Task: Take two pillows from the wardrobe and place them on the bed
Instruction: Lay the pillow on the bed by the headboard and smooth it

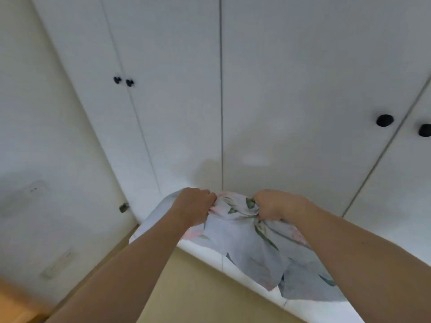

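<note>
A pillow (254,243) in a pale blue-grey cover with pink flowers and green leaves hangs in front of the white wardrobe (279,89). My left hand (193,206) is shut on its upper left edge. My right hand (275,203) is shut on a bunched fold of the cover at its upper right. Both arms reach forward, and the pillow droops down to the right below them. All wardrobe doors in view are closed. The bed is not in view.
Round black knobs (384,120) sit on the right pair of doors, and smaller black knobs (123,81) on the far left pair. A white wall (35,159) stands at left. Beige floor (198,287) lies below, with wooden flooring (14,304) at the bottom left.
</note>
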Demonstrator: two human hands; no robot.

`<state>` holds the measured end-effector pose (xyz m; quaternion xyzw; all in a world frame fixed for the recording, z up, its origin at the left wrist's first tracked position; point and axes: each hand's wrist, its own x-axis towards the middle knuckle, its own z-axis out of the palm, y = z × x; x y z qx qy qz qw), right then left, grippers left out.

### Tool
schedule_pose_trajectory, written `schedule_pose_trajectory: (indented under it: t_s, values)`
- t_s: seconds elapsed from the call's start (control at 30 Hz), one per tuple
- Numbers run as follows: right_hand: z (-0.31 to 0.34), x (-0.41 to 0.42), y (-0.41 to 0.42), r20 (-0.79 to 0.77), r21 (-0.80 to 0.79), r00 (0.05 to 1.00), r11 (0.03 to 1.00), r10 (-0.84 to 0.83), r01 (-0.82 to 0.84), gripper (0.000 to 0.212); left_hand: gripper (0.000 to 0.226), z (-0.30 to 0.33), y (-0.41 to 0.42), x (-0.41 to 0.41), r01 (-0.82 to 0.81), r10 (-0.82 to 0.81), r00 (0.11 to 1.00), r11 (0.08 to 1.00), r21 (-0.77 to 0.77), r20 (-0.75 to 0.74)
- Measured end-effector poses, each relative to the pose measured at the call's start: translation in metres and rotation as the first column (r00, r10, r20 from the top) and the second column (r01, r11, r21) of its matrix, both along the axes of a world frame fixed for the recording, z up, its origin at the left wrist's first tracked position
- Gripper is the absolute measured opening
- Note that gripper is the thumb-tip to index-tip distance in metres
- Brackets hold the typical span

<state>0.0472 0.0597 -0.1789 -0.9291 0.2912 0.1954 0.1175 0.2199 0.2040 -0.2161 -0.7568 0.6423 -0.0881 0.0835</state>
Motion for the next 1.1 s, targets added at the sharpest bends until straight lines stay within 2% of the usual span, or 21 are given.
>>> schedule_pose_trajectory:
  t_s: [0.1, 0.2, 0.43, 0.47, 0.57, 0.6, 0.67, 0.73, 0.87, 0.97, 1.1]
  values:
    - [-0.006, 0.085, 0.050, 0.033, -0.004, 0.986, 0.986, 0.165, -0.165, 0.040, 0.016, -0.002, 0.080, 0.052, -0.224, 0.224, 0.974, 0.975, -0.002, 0.020]
    - [-0.008, 0.168, 0.112, 0.033, -0.048, 0.935, 0.935, 0.353, -0.351, 0.036, 0.018, -0.005, 0.163, 0.101, -0.417, 0.417, 0.909, 0.909, -0.002, 0.029]
    - [-0.028, 0.313, 0.283, 0.013, -0.082, 0.706, 0.705, 0.708, -0.705, 0.008, 0.022, -0.018, 0.356, 0.167, -0.769, 0.768, 0.639, 0.639, 0.014, 0.045]
    - [-0.032, 0.327, 0.309, 0.020, -0.073, 0.667, 0.667, 0.745, -0.742, 0.012, 0.023, -0.023, 0.384, 0.168, -0.803, 0.802, 0.596, 0.596, 0.007, 0.049]
    - [-0.042, 0.357, 0.382, 0.075, -0.043, 0.548, 0.552, 0.833, -0.833, 0.030, 0.028, -0.041, 0.459, 0.164, -0.884, 0.883, 0.465, 0.467, -0.011, 0.069]
    - [-0.046, 0.363, 0.403, 0.098, -0.027, 0.500, 0.505, 0.860, -0.863, 0.028, 0.029, -0.047, 0.481, 0.161, -0.907, 0.904, 0.419, 0.421, -0.013, 0.082]
    - [-0.058, 0.382, 0.458, 0.112, 0.008, 0.384, 0.385, 0.917, -0.923, 0.006, 0.032, -0.058, 0.531, 0.151, -0.955, 0.949, 0.294, 0.296, 0.007, 0.110]
    - [-0.069, 0.397, 0.505, 0.100, 0.047, 0.295, 0.291, 0.950, -0.956, 0.007, 0.031, -0.068, 0.572, 0.143, -0.983, 0.975, 0.181, 0.182, 0.010, 0.131]
    - [-0.089, 0.428, 0.585, 0.110, 0.145, 0.188, 0.171, 0.976, -0.975, 0.007, 0.031, -0.082, 0.632, 0.138, -0.999, 0.986, -0.024, -0.028, 0.024, 0.165]
    - [-0.094, 0.447, 0.638, 0.136, 0.200, 0.112, 0.083, 0.984, -0.976, 0.002, 0.032, -0.085, 0.673, 0.142, -0.990, 0.972, -0.135, -0.141, 0.019, 0.190]
    - [-0.093, 0.454, 0.710, 0.242, 0.127, -0.003, -0.035, 0.970, -0.991, 0.009, 0.042, -0.085, 0.738, 0.145, -0.962, 0.956, -0.269, -0.261, -0.075, 0.115]
